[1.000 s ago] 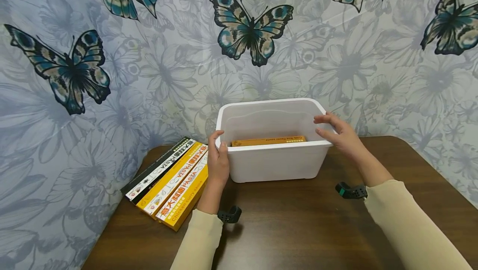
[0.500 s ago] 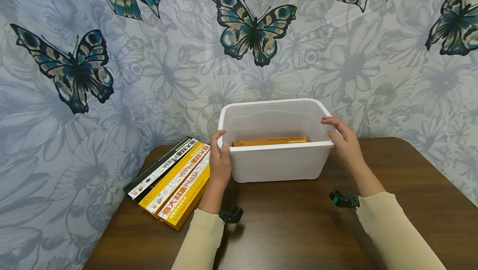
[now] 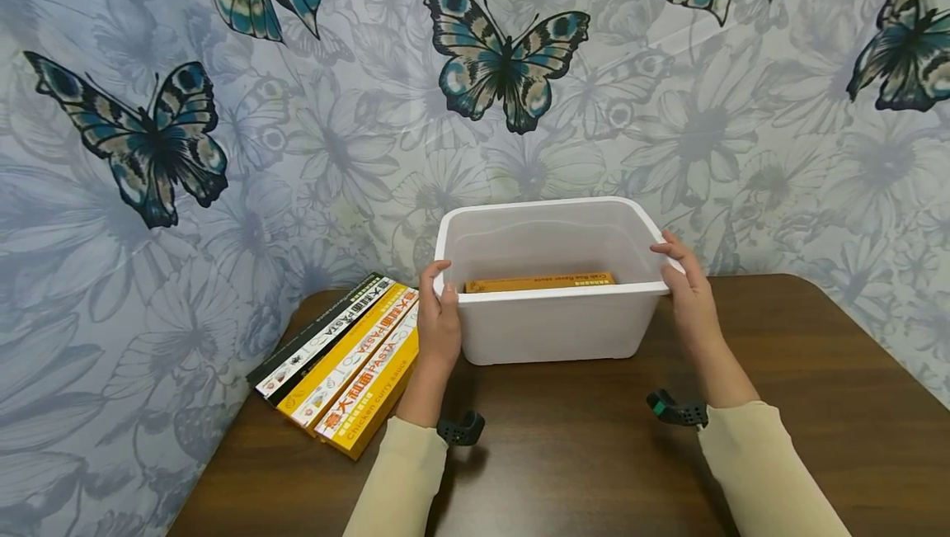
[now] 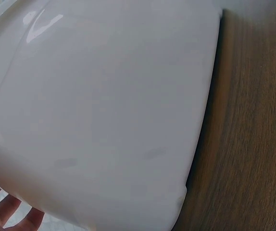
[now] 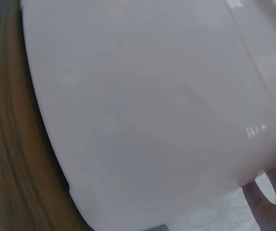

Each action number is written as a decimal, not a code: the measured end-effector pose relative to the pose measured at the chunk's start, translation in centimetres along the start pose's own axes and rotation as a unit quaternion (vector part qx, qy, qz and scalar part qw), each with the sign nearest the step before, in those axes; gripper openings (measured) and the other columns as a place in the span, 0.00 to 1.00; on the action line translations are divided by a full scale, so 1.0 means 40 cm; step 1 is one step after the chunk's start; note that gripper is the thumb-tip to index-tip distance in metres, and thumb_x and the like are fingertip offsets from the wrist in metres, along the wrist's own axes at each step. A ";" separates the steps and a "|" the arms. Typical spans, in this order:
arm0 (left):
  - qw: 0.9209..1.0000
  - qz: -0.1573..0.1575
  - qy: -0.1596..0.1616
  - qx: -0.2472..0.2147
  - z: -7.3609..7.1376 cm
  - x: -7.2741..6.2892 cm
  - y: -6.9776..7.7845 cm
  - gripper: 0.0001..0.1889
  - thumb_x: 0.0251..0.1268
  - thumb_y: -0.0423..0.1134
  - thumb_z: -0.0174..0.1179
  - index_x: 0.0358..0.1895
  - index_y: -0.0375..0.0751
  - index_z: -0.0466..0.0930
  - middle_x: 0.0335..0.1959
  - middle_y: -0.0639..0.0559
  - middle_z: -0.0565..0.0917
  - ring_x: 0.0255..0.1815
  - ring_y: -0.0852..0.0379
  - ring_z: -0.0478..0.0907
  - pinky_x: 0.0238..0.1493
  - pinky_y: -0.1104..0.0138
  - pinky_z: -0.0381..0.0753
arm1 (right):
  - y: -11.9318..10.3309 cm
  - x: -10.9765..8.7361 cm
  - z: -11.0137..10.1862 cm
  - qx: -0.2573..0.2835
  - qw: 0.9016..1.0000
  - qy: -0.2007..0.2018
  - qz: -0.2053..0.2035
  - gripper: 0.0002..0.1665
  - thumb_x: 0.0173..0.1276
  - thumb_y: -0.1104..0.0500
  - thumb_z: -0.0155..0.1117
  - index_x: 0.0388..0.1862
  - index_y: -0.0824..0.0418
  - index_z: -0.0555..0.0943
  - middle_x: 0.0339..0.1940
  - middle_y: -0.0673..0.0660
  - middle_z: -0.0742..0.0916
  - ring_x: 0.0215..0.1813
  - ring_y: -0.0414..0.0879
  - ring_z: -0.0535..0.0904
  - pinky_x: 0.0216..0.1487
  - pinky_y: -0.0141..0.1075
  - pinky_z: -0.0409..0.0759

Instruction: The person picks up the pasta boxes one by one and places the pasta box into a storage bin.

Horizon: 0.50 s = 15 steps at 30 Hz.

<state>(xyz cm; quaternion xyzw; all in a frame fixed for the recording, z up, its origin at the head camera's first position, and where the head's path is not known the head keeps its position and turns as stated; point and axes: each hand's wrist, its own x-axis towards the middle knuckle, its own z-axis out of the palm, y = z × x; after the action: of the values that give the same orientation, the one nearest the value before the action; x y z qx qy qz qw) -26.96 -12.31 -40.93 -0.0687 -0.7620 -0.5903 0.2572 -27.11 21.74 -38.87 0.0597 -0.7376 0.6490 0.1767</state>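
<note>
A white plastic bin point(image 3: 557, 327) stands on the table near the wall, its mouth facing up. Inside lies an orange pasta box point(image 3: 538, 282), mostly hidden by the front wall. My left hand point(image 3: 439, 318) grips the bin's left rim, thumb at the front corner. On the opposite side my right hand point(image 3: 690, 294) holds the right rim, fingers hooked over it. In the left wrist view the bin's wall point(image 4: 104, 106) fills most of the frame, with fingertips point(image 4: 7, 208) against its side. The right wrist view shows the same wall point(image 5: 138, 106) and fingers point(image 5: 258, 202) touching it.
Left of the bin, several pasta boxes lie side by side: a black one point(image 3: 326, 335), a yellow one point(image 3: 349, 355) and another yellow one point(image 3: 371, 388) partly behind the left hand. The brown wooden table point(image 3: 564, 454) meets a wall covering point(image 3: 356, 149) printed with butterflies.
My right hand has shifted outward from inside the bin's right end and now holds the right rim. The left hand keeps its grip, and the bin stays in place.
</note>
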 end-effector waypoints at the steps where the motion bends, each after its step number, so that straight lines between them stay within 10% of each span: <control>1: 1.000 -0.001 0.000 0.002 -0.001 -0.001 -0.001 0.25 0.70 0.52 0.40 0.67 0.52 0.65 0.67 0.42 0.72 0.64 0.41 0.71 0.64 0.43 0.69 | 0.002 -0.002 0.004 0.015 1.000 0.004 0.010 0.22 0.79 0.56 0.40 0.67 0.55 0.72 0.82 0.49 0.61 0.79 0.45 0.55 0.72 0.39 0.55; 15: 1.000 0.020 0.006 0.001 -0.001 0.004 -0.009 0.23 0.71 0.49 0.40 0.66 0.51 0.65 0.67 0.41 0.72 0.63 0.44 0.72 0.63 0.44 0.69 | 0.002 -0.017 0.000 0.068 0.996 -0.042 0.031 0.21 0.81 0.50 0.40 0.69 0.42 0.65 0.70 0.45 0.64 0.61 0.40 0.67 0.58 0.38 0.62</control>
<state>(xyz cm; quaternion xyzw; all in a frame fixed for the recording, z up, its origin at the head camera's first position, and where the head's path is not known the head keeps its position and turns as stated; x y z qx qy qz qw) -27.21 -12.47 -41.16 -0.0800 -0.7596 -0.5846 0.2735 -26.48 21.67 -39.17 0.0757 -0.7003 0.6994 0.1213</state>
